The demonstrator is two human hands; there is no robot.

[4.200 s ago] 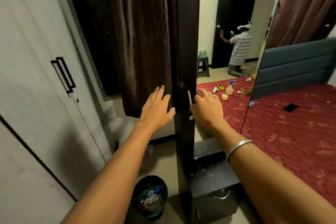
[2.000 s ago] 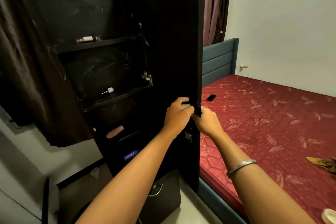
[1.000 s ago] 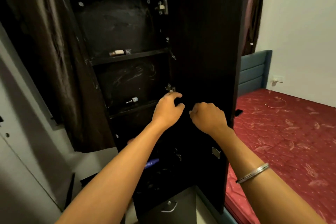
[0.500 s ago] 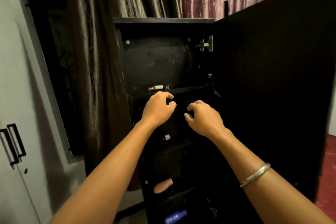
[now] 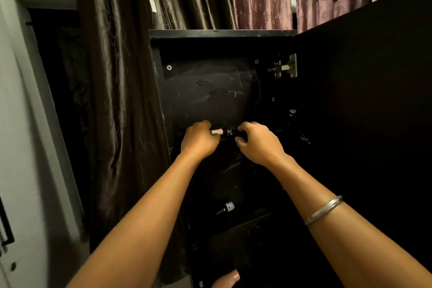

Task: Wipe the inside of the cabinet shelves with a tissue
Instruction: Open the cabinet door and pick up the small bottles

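Hiding in deep shadow, the inside of the dark cabinet [image 5: 210, 91] is giving away little: the lower shelves are fading into black, and no tissue is showing anywhere. A pale rounded object [image 5: 228, 278] is being cut off by the bottom edge, too partial to identify. Both hands are reaching to the front edge of the upper shelf [image 5: 275, 130], one on each side of a small dark tube [image 5: 226, 131] with a pale end lying there. The left hand [image 5: 199, 140] is curling its fingers at the tube's pale end, seemingly touching it, though I cannot tell whether it is gripping. The right hand [image 5: 257, 142] is curling loosely at the dark end, its contact equally unclear. A metal bangle [image 5: 323, 210] is sitting on the right forearm.

One small bottle [image 5: 226, 207] is lying on the shelf below. The cabinet door [image 5: 364, 100] is standing open at the right, one hinge [image 5: 284, 69] showing at the top. Brown curtains [image 5: 121, 77] and mauve curtains [image 5: 261, 4] are hanging from a rod behind, with a pale wardrobe [image 5: 23, 147] at the left.
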